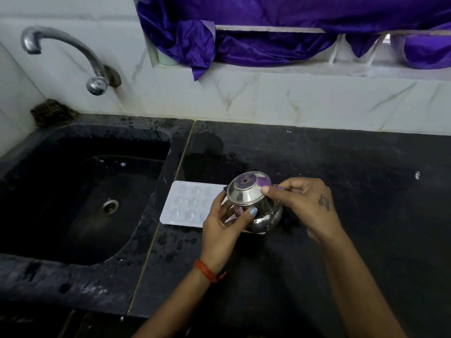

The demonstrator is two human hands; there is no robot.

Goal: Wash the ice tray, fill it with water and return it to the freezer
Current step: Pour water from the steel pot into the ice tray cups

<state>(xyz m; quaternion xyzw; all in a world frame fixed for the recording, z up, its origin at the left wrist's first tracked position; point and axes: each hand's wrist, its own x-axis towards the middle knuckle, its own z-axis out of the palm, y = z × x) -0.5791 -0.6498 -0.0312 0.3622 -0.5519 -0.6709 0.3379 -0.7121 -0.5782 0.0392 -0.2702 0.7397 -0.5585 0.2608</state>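
Nearest, the left hand cups the belly of a steel pot from its 9 o'clock side, fingers curled round it. The right hand comes in from 3 o'clock, thumb and fingers pinching the rim of the lid, a small upturned steel bowl sitting over the pot's mouth.

Just beyond, at the pot's 9 o'clock, the tray lies flat on the wet counter beside the sink. Whether its cells hold water I cannot tell.

The risks, as I judge them: wet steel is slick — the lid could slip from that pinch and drop on the tray. If the pot is tipped fast, water would overshoot the shallow cells and flood the counter. The tray sits close to the sink's edge, so a nudge from the left wrist could slide it in.

Farthest, at 11 o'clock, the tap shows no stream.
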